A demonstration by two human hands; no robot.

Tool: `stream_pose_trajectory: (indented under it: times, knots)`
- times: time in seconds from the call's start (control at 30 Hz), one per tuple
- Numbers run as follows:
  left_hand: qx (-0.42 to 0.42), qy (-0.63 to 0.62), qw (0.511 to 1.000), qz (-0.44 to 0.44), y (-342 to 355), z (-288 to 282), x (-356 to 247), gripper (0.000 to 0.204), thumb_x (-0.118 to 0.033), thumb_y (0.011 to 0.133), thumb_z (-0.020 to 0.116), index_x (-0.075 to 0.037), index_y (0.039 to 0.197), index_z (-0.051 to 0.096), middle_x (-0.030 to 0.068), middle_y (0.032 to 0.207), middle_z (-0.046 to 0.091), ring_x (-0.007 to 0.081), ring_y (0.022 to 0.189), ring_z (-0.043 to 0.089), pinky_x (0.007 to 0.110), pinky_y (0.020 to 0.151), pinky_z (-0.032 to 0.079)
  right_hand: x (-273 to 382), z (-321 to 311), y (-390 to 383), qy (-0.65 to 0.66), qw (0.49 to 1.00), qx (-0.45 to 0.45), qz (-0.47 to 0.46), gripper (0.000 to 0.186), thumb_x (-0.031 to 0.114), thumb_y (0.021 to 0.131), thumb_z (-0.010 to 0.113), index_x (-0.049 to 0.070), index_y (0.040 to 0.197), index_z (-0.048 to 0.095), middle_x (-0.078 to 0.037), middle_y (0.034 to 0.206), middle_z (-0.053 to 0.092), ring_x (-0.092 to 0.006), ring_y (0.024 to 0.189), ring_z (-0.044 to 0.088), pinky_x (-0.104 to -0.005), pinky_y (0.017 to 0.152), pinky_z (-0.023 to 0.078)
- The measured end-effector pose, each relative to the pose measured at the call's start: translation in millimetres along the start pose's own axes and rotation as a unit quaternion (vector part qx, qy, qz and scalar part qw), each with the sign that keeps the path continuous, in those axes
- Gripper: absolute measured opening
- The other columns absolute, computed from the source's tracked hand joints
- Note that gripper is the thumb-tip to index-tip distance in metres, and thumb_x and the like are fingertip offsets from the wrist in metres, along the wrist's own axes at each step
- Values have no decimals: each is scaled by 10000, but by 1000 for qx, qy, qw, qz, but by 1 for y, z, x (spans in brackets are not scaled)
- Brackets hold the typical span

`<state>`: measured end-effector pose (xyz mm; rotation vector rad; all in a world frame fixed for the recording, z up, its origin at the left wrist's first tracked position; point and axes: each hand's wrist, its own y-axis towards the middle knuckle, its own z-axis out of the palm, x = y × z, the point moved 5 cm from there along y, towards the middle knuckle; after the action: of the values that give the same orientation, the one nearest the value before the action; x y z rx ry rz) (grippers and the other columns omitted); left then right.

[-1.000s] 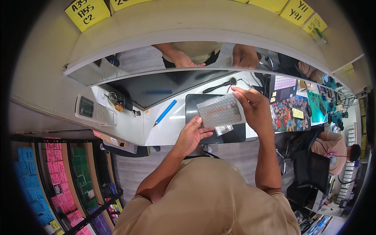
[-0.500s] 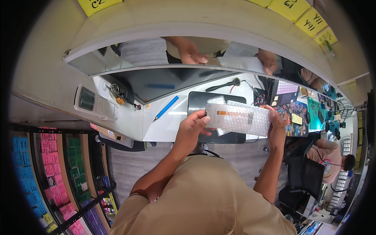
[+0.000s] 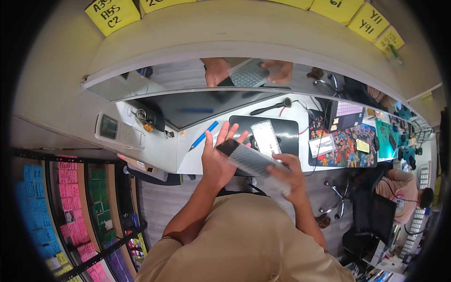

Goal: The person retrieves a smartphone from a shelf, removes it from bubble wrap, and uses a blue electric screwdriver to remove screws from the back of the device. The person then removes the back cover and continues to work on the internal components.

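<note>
We hold a small keyboard (image 3: 251,161) tilted above the white desk's (image 3: 197,157) front edge: our left hand (image 3: 217,157) cups its dark end, fingers spread, while our right hand (image 3: 287,173) grips the near end, seemingly by the edge. A blue pen (image 3: 203,136) lies just left.

Hands: two, left hand (image 3: 217,160) and right hand (image 3: 290,175). Keyboard (image 3: 249,160) held between them: one. Blue pen (image 3: 203,135): one. Black mat (image 3: 286,134): one. Handheld device (image 3: 118,131) with screen: one. Yellow notes (image 3: 112,13) above: at least five.
</note>
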<state>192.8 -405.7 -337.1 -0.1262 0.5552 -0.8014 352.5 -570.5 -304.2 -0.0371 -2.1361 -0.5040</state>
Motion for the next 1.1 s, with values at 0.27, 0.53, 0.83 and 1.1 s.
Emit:
stream_pose_trajectory:
  times: [0.27,0.53,0.83,1.1]
  knots:
    - [62,51,996,39,-2,9,-14,748,-205,1064,531,-26,1705,189,222,1699,340,360,1589,324,475,1307,285,3,20,-9,221,951,196,92,840,-38,835,741,146,1615,489,-181,1678,383,-345,1450,466,-480,1215,370]
    - [131,131,983,10,-9,36,13,975,-715,1064,396,-51,1723,122,217,1760,222,355,1621,251,466,1309,247,-44,44,6,441,816,170,333,475,138,1063,673,-5,1501,555,-57,1240,721,-108,1072,668,-279,946,530]
    - [-23,339,941,-1,-30,-4,24,645,-468,1119,533,-20,1569,422,134,1497,580,200,1365,564,371,1177,414,-39,57,6,409,867,63,278,426,168,1077,657,-8,1459,590,-65,1256,729,-144,1110,686,-282,966,524]
    - [-156,363,897,197,-66,-55,-52,313,-260,1088,638,-54,1321,604,12,1214,678,99,1131,615,279,1030,465,-94,49,9,-256,950,-56,168,750,332,922,831,-15,1513,526,-219,1346,641,-380,1182,627,-461,1015,517]
